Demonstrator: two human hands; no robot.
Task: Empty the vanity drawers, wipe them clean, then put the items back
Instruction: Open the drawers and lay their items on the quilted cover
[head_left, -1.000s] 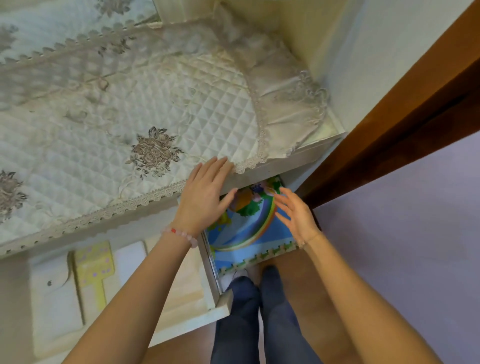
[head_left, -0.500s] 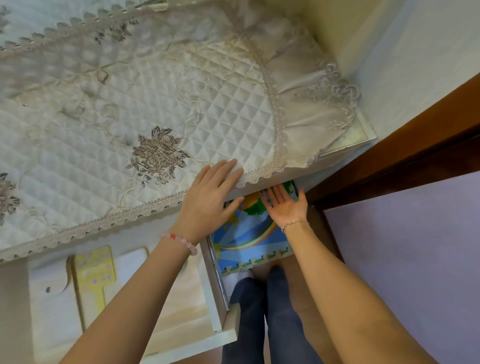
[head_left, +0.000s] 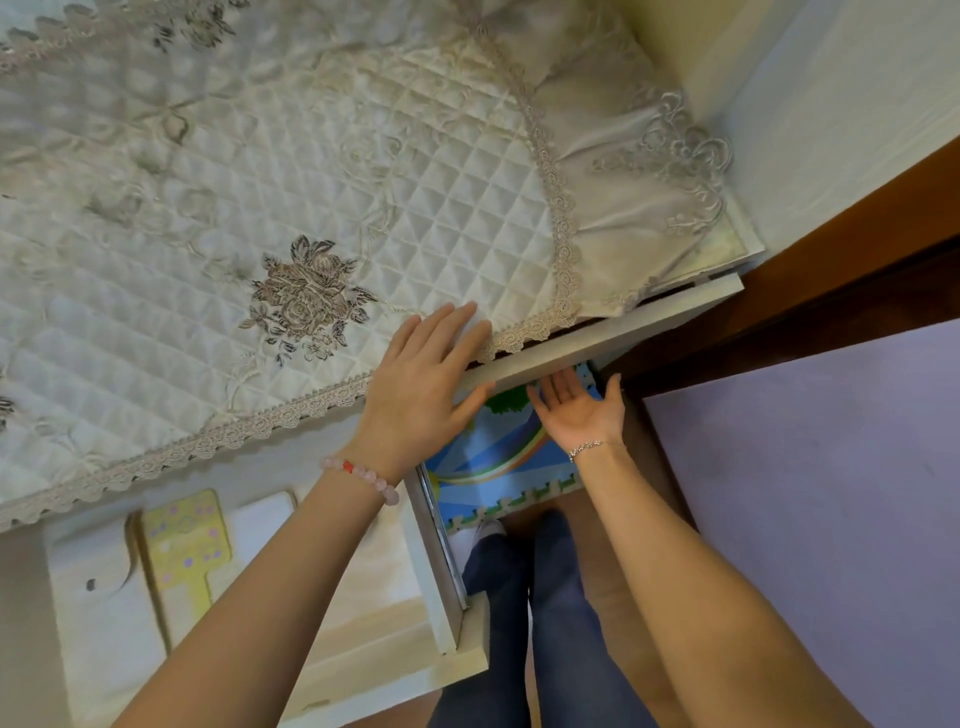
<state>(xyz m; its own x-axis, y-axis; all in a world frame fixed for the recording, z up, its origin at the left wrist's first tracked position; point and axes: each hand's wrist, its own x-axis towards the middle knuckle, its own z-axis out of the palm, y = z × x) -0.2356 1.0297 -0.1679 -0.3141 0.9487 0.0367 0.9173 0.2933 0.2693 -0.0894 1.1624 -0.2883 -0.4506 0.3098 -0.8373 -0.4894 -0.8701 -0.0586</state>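
Note:
The vanity top is covered by a quilted cream cloth (head_left: 291, 208) with lace trim. My left hand (head_left: 423, 387) rests flat on the cloth's front edge, fingers straight, thumb down over the edge. My right hand (head_left: 579, 410) is palm up with straight fingers, reaching under the front edge of a right-hand drawer front (head_left: 597, 340) that stands slightly out from the vanity. At lower left a white drawer (head_left: 447, 571) is pulled out; inside lie a yellow paddle-shaped item (head_left: 182, 540) and flat white pads (head_left: 98, 597).
A colourful foam mat (head_left: 498, 462) lies on the floor under the vanity's right end. My legs (head_left: 524, 623) stand just in front of it. A brown wooden door frame (head_left: 831, 249) and a lilac surface (head_left: 810, 493) are on the right.
My right hand has turned palm up and moved in under the right drawer's front edge, and that drawer front now shows slightly out. The left hand stays on the cloth.

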